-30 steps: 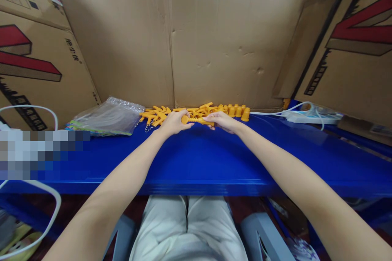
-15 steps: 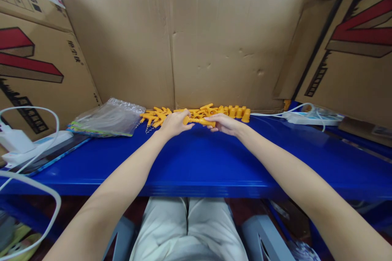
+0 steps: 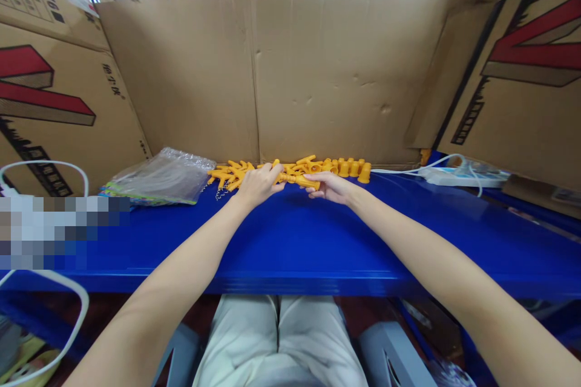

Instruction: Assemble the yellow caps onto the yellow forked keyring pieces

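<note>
Both hands meet at the far side of a blue table [image 3: 295,236], over a row of small orange plastic parts [image 3: 236,173]. My left hand [image 3: 258,184] is curled, its fingertips pinching one end of an orange plastic piece [image 3: 299,181]. My right hand [image 3: 330,186] grips the other end of that same piece between thumb and fingers. Short orange caps [image 3: 353,167] stand in a line just beyond the right hand. Y-shaped orange parts with thin metal chains lie behind the left hand.
A clear plastic bag [image 3: 158,175] lies left of the orange parts. A white power strip [image 3: 458,176] with cables sits at the right. Cardboard sheets [image 3: 327,72] wall the table at the back and both sides. White cable loops [image 3: 49,290] hang at the left.
The hands stay together on the orange piece. The left hand's fingers have shifted a little further over the parts, and the piece has tilted slightly.
</note>
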Tool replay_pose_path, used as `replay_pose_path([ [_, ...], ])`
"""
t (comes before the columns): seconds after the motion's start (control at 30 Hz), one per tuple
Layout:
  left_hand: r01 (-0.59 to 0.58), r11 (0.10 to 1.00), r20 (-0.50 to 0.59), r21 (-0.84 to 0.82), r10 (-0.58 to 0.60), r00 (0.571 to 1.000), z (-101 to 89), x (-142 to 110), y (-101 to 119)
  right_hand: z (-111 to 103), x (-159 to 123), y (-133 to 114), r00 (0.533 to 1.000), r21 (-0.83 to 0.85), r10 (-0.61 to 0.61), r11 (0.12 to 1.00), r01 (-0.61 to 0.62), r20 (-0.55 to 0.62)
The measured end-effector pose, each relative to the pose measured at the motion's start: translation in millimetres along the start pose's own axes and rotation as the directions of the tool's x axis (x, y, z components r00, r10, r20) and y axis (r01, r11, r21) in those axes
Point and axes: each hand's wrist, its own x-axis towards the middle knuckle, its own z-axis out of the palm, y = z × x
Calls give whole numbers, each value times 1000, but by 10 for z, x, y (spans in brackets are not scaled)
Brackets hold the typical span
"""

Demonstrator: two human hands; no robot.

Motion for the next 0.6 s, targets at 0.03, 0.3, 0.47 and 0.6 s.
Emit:
replay_pose_path([
  [0.03, 0, 1000, 3, 4, 0, 1000, -9, 0, 5, 5, -1, 3, 1000, 11, 11, 1000, -11, 1],
  [0.3, 14, 1000, 53, 4, -14, 998, -81, -1, 41, -2, -10, 1, 999, 55, 44, 997, -45, 18],
  [0.47, -13, 999, 6, -45, 14, 1000, -66, -12, -1, -20, -19, 5, 996, 25, 74, 997, -76, 44],
  [0.6, -32, 998, 9, -48, 32, 999, -49, -13, -22, 1, -22, 21, 992, 42, 123, 991, -125, 36],
])
